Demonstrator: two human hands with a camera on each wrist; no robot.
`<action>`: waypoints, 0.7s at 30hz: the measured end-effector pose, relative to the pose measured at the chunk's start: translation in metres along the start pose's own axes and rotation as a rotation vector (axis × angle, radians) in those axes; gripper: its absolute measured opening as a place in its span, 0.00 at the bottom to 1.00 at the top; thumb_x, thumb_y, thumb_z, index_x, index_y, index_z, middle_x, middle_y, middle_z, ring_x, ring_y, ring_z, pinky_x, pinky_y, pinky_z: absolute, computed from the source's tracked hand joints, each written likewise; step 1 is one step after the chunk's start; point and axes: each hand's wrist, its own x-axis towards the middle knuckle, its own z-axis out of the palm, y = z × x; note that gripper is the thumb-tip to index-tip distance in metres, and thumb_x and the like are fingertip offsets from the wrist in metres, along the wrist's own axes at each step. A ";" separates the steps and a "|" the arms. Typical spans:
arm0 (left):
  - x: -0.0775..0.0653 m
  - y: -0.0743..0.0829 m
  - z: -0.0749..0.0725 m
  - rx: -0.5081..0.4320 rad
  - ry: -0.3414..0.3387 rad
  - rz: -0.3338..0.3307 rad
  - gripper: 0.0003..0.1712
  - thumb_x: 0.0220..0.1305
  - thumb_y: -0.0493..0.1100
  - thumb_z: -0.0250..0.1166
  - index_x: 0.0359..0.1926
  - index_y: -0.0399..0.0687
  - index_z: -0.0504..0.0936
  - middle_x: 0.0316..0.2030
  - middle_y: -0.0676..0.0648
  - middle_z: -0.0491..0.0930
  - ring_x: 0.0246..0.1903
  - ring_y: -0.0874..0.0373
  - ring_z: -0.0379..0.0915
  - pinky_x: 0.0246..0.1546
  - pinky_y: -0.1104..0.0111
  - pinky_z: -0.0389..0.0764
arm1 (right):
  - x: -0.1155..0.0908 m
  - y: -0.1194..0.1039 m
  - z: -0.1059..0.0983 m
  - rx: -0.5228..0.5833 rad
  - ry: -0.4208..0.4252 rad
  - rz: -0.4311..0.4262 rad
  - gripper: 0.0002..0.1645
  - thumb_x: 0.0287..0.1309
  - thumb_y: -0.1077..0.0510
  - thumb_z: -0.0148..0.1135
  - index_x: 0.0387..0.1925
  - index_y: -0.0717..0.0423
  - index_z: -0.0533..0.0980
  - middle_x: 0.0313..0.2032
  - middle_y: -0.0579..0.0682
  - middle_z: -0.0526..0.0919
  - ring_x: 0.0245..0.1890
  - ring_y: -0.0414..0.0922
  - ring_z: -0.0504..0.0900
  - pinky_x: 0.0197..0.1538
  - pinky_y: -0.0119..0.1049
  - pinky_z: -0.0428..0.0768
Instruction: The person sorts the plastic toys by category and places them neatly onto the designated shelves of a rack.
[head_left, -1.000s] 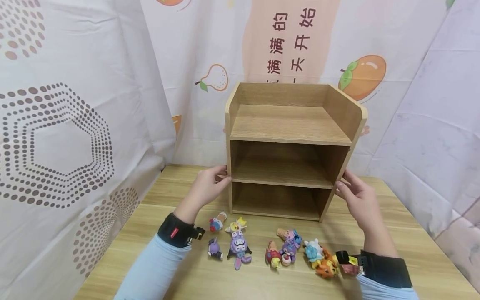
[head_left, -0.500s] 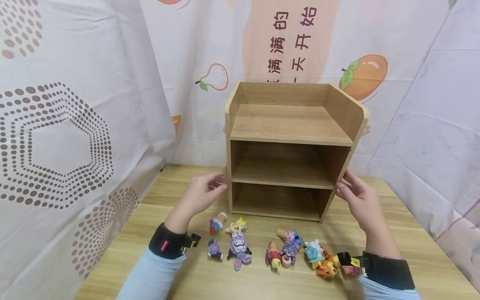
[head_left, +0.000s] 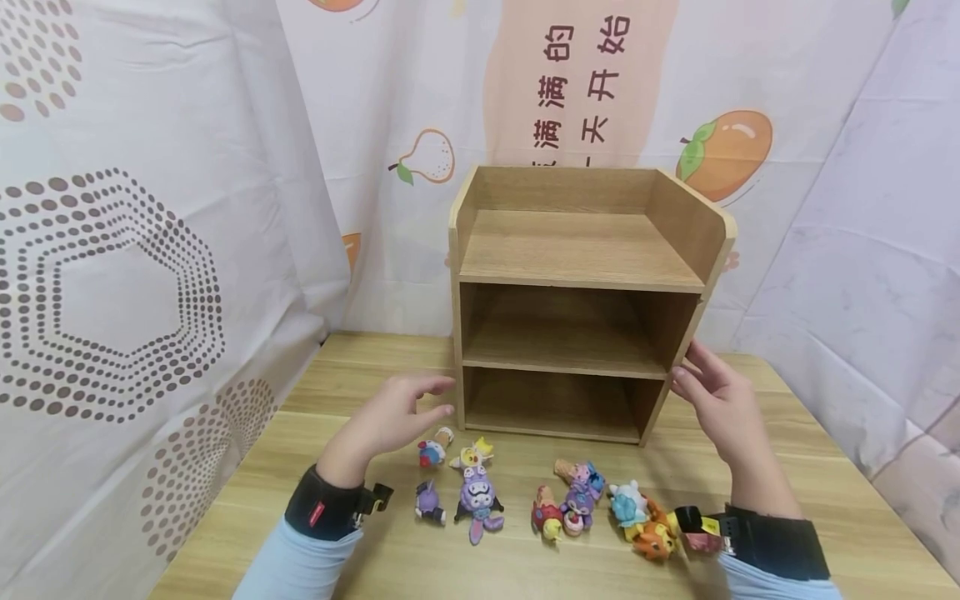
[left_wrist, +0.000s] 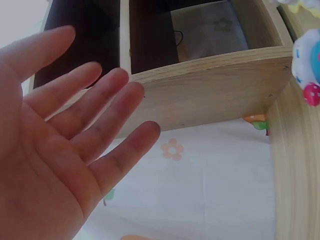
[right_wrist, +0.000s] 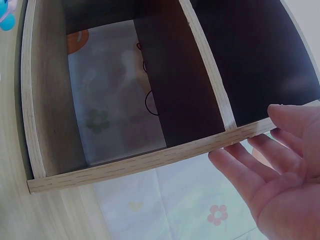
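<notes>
A wooden three-tier shelf (head_left: 581, 246) stands upright at the back of the table. Beside its lower left panel, my left hand (head_left: 386, 421) hovers with fingers spread and nothing held; the left wrist view shows the palm (left_wrist: 55, 165) apart from the wood. My right hand (head_left: 720, 408) touches the right panel, its thumb at the front edge and fingers along the outer side (right_wrist: 150, 157). Below my left hand lies a small blue-and-red toy figure (head_left: 432, 451). A purple figure (head_left: 429, 500) and a purple long-eared figure (head_left: 477, 496) lie nearer the front.
Further right on the wooden table (head_left: 480, 575) lie a red-and-yellow figure (head_left: 547, 515), purple figures (head_left: 579, 500), a white-and-blue figure (head_left: 627, 504) and an orange figure (head_left: 655, 540). A printed curtain (head_left: 397, 275) hangs behind the shelf.
My left hand has let go of the shelf's left panel and moved down and toward me, its fingers opening. My right hand stays at the right panel. The shelf and toy figures have hardly moved.
</notes>
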 end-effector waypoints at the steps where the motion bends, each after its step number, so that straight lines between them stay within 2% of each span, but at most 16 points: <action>1: -0.001 -0.001 0.001 0.004 -0.017 0.002 0.23 0.63 0.48 0.65 0.58 0.45 0.77 0.52 0.47 0.79 0.50 0.61 0.71 0.50 0.57 0.77 | 0.000 0.000 0.000 0.001 0.001 -0.002 0.33 0.67 0.65 0.54 0.71 0.55 0.57 0.65 0.65 0.62 0.58 0.52 0.70 0.45 0.28 0.77; 4: -0.002 -0.003 0.002 0.013 -0.051 0.002 0.24 0.63 0.48 0.65 0.58 0.44 0.76 0.52 0.48 0.79 0.50 0.60 0.71 0.50 0.57 0.77 | 0.000 0.000 0.000 -0.007 -0.001 -0.003 0.33 0.67 0.65 0.54 0.71 0.55 0.57 0.65 0.65 0.62 0.58 0.52 0.70 0.45 0.27 0.78; 10: -0.006 -0.005 0.004 -0.040 -0.154 -0.009 0.26 0.61 0.44 0.66 0.59 0.40 0.74 0.52 0.43 0.78 0.46 0.55 0.74 0.45 0.54 0.80 | 0.000 -0.001 0.000 -0.012 -0.001 0.004 0.33 0.67 0.65 0.54 0.71 0.54 0.58 0.65 0.64 0.63 0.58 0.52 0.70 0.45 0.28 0.78; 17: -0.009 -0.008 0.007 -0.072 -0.296 -0.069 0.20 0.58 0.41 0.67 0.52 0.44 0.78 0.45 0.47 0.80 0.43 0.52 0.76 0.37 0.65 0.82 | 0.001 0.000 0.000 0.010 -0.006 0.013 0.35 0.66 0.66 0.54 0.71 0.53 0.57 0.66 0.64 0.62 0.59 0.52 0.68 0.45 0.26 0.77; 21: -0.011 -0.010 0.011 -0.052 -0.342 -0.090 0.21 0.55 0.40 0.69 0.51 0.44 0.78 0.43 0.45 0.80 0.41 0.51 0.76 0.37 0.66 0.80 | 0.001 0.000 0.000 0.018 -0.010 0.008 0.35 0.66 0.66 0.54 0.71 0.52 0.57 0.66 0.64 0.62 0.59 0.53 0.68 0.45 0.27 0.77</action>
